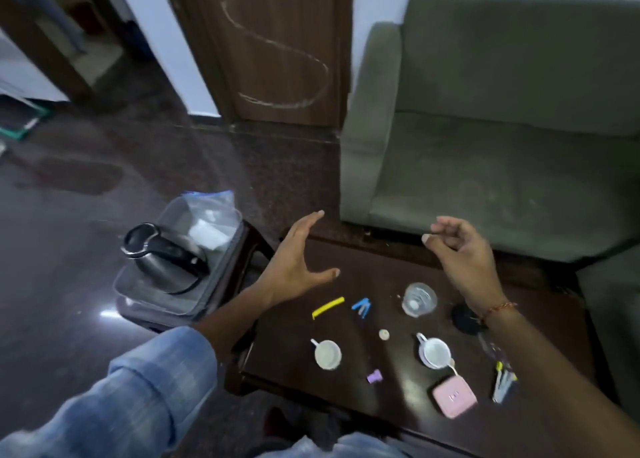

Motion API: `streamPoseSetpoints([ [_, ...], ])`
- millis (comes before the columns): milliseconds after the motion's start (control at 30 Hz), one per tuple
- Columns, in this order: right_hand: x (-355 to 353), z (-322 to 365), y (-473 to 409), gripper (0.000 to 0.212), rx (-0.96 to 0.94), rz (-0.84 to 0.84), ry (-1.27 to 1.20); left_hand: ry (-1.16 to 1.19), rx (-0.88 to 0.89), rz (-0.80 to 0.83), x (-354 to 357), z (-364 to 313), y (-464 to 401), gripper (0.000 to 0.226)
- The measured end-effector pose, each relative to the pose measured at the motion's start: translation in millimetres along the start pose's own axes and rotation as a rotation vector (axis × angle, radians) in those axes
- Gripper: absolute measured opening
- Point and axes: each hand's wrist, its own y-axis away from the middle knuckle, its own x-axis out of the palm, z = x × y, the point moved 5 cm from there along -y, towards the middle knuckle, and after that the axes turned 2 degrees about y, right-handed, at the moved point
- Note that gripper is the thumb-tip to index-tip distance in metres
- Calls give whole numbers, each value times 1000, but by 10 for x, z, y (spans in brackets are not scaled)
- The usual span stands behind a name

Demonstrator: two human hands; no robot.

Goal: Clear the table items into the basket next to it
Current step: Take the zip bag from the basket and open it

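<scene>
A dark wooden table (pixel 391 267) carries small items: a yellow strip (pixel 328 307), a blue clip (pixel 362 307), a clear glass bowl (pixel 419 299), two white cups (pixel 327 353) (pixel 434 352), a pink case (pixel 454 396), a purple piece (pixel 374 376), a black round object (pixel 465 319) and a bundle of pens (pixel 504 381). To the table's left a clear plastic basket (pixel 173 305) holds a steel kettle (pixel 162 260) and a plastic bag (pixel 207 215). My left hand (pixel 294 267) hovers open over the table's left edge. My right hand (pixel 460 253), fingers loosely curled, holds nothing above the table's far side.
A green sofa (pixel 502 128) stands right behind the table. A brown door (pixel 277 42) is at the back. The basket rests on a low dark stool (pixel 249 246) on a glossy dark floor (pixel 69 215).
</scene>
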Motion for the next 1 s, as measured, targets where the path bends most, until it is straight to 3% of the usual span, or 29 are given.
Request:
streamPoseSetpoints([
  [267, 1538, 604, 87, 36, -87, 181, 32, 1, -129, -183, -1352, 729, 688, 94],
  [467, 2665, 929, 278, 54, -121, 331, 108, 2, -206, -265, -2049, 1127, 1053, 91],
  [734, 3648, 1181, 147, 67, -160, 475, 267, 70, -309, -314, -2430, 1462, 1082, 96],
  [1000, 4311, 1111, -258, 64, -201, 538, 376, 100, -378, -329, -2577, 1708, 825, 100],
])
